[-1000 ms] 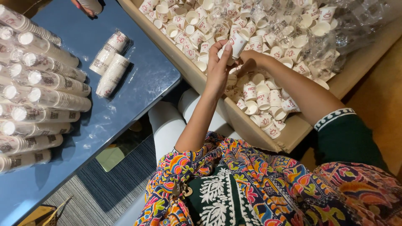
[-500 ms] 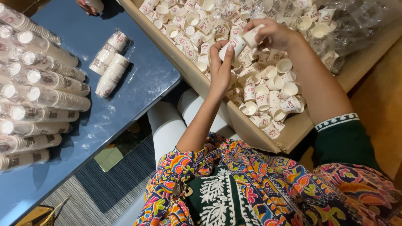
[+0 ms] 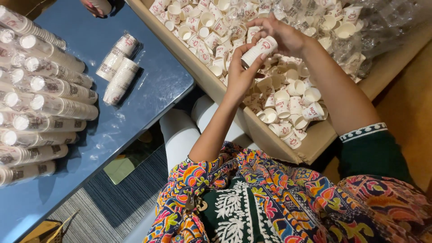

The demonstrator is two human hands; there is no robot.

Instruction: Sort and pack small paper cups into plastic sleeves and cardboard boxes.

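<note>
Leftmost, wrapped sleeves [image 3: 40,99] of cups lie in rows on the blue table [image 3: 148,94], with two shorter sleeves [image 3: 119,67] beside them and another person's hand [image 3: 96,6] at the table's far edge. Further right, the left hand [image 3: 240,76] and the right hand [image 3: 281,36] meet above the cardboard box [image 3: 216,87], both closed on one short cup stack [image 3: 257,50]. Loose cups [image 3: 288,103] fill the box beneath, and clear plastic wrap [image 3: 382,27] lies at its right end.
</note>
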